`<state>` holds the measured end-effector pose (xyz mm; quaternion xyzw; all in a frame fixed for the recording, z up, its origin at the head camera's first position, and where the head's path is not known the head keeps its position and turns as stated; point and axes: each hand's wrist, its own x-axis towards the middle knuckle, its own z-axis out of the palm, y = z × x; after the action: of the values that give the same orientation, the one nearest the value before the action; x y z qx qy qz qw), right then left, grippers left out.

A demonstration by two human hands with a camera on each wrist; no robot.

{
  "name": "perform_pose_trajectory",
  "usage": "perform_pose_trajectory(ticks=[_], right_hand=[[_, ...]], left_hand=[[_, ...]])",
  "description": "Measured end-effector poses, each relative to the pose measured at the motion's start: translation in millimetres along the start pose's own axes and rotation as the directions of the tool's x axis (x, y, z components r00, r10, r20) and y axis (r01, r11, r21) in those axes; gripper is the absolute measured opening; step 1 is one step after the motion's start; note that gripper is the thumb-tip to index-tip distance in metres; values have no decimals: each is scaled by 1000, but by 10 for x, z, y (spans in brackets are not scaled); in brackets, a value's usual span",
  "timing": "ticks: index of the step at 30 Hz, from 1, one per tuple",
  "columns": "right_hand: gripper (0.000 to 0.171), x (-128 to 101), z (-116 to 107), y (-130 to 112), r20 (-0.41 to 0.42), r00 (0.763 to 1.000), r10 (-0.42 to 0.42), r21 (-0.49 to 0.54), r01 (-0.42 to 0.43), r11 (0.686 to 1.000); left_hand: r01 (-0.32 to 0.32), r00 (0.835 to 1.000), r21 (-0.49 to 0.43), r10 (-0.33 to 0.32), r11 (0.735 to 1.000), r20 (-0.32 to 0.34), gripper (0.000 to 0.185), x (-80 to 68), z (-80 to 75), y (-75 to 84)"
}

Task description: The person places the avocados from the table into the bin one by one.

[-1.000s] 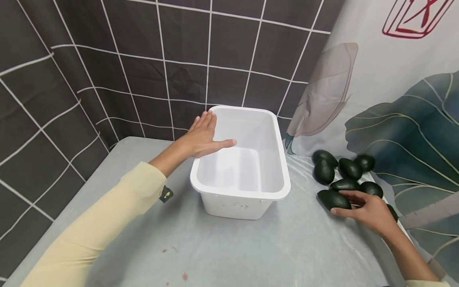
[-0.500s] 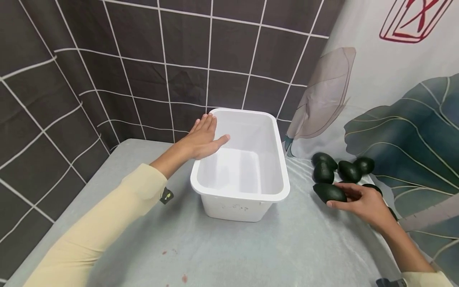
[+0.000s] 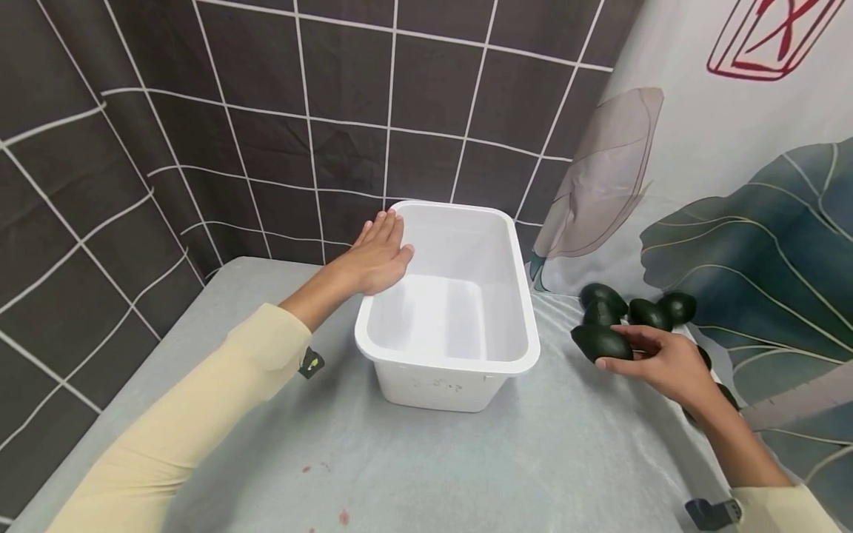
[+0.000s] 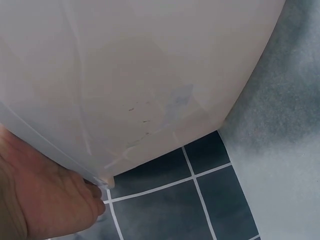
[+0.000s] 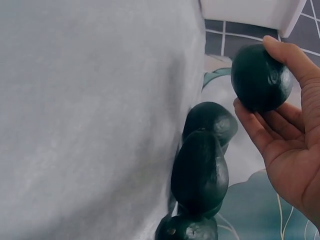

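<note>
Right hand (image 3: 669,363) grips one avocado (image 3: 600,343), now lifted clear of the pile (image 3: 649,314) at right of frame and nearer the white bin (image 3: 526,348) than a second ago. Left hand (image 3: 376,255) remains flat, fingers straight, on the bin's left rim, centre frame.

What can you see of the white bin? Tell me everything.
The bin is a white rectangular tub, seemingly plastic, with rounded corners, a rolled rim and a ribbed floor. It stands upright and empty on the grey table, near the tiled backdrop. Faint marks show on its front wall. The left hand rests flat on its left rim, fingers straight. Nothing else touches it.
</note>
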<state>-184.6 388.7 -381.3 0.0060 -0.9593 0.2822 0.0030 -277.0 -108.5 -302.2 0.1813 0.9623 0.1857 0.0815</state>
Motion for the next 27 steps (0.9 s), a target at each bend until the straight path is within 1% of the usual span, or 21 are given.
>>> perform_pose_trajectory(ticks=[5, 12, 22, 27], right_hand=[[86, 47, -16, -46, -7, 1000, -26, -2, 26, 1000], [82, 62, -26, -100, -10, 999, -43, 25, 43, 999], [83, 87, -53, -205, -29, 999, -45, 28, 46, 999], [83, 115, -49, -288, -49, 997, -65, 36, 66, 997]], left_hand=[[7, 1000, 20, -7, 1000, 1, 79, -8, 1, 10], [12, 1000, 24, -12, 1000, -2, 79, -6, 7, 17], [11, 1000, 27, -11, 1000, -3, 79, -7, -5, 29], [11, 1000, 35, -11, 999, -1, 78, -18, -8, 40]])
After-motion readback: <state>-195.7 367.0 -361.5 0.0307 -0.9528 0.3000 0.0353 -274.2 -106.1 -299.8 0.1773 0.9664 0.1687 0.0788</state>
